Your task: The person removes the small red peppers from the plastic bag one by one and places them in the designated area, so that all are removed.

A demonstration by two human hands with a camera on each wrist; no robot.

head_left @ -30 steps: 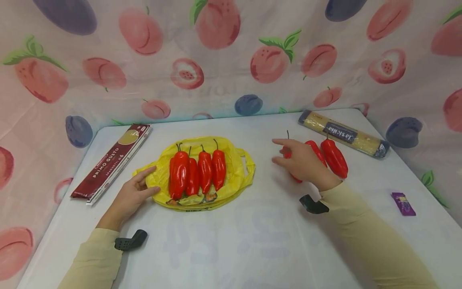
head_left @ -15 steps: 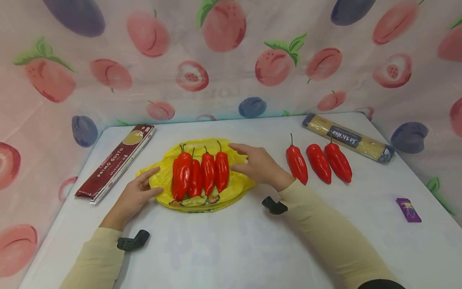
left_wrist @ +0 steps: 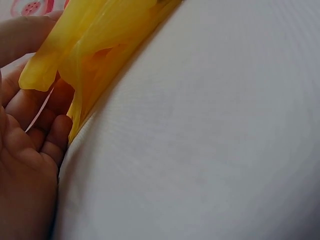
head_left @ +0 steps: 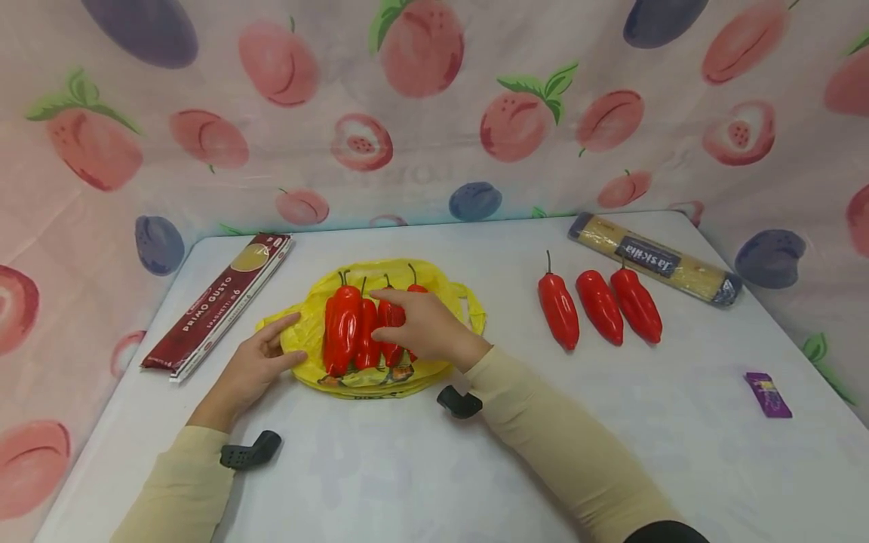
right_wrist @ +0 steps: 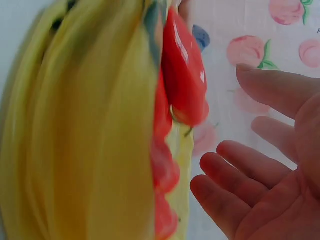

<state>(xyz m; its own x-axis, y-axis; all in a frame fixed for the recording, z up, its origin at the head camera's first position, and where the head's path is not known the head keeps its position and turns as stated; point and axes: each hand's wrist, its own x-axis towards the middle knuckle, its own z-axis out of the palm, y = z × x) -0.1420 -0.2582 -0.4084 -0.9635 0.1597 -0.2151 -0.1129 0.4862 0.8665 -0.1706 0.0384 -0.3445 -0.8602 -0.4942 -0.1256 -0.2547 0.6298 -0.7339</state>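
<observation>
A yellow plastic bag (head_left: 441, 279) lies on the white table with several red peppers (head_left: 344, 332) side by side on it, stems pointing away. My left hand (head_left: 247, 377) holds the bag's left end, fingers curled around its edge, as the left wrist view shows with the bag (left_wrist: 107, 35) between thumb and fingers. Over the right-hand peppers hovers my right hand (head_left: 424, 328), fingers spread and partly hiding them. In the right wrist view this hand (right_wrist: 285, 170) has nothing in it and stands apart from the nearest pepper (right_wrist: 185, 70).
Three more red peppers (head_left: 559, 311) lie in a row to the right. Behind them is a pack of spaghetti (head_left: 655, 256); a dark red spaghetti pack (head_left: 217, 302) lies at the left. A small purple packet (head_left: 769, 394) is near the right edge. Fruit-patterned cloth (head_left: 407, 173) hangs behind.
My right hand has moved left from the three separate peppers to above the peppers on the bag. The left hand has kept its place at the bag.
</observation>
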